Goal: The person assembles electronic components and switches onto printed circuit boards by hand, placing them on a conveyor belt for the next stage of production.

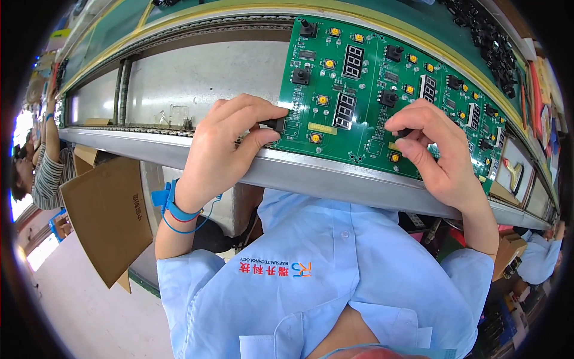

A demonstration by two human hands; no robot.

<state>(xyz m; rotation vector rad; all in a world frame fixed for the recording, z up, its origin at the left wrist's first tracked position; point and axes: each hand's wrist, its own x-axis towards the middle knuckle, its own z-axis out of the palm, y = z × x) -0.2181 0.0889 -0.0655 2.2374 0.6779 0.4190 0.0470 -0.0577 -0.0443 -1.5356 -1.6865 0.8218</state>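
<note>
Head view, looking straight down at the bench: left hand (224,143) has thumb and index finger closed around a black part (274,124), right at the lower left corner of a big green circuit board (335,149). Can't tell if that part is seated in the board or just being held against it. Right hand (439,152) is over the lower edge further along, fingertips drawn in tight around a small dark piece (405,132); fingers hide most of it, so no idea how it sits either.

Board is a long panel of repeated sections, lying across a metal rail (335,173) that runs in front of the person's light blue shirt (287,239). It's got digit displays (353,61), yellow buttons (323,100) and chunky black knob-type components (301,76) standing on it. Beyond the board, upper right, a messy heap of black parts (478,36) sits on the green surface.

Left wrist has a blue strap (172,200) with a thin cord. Below the rail on the left is an open cardboard box (107,221), and past that, somebody else in a striped sleeve (49,182) is by the line.
</note>
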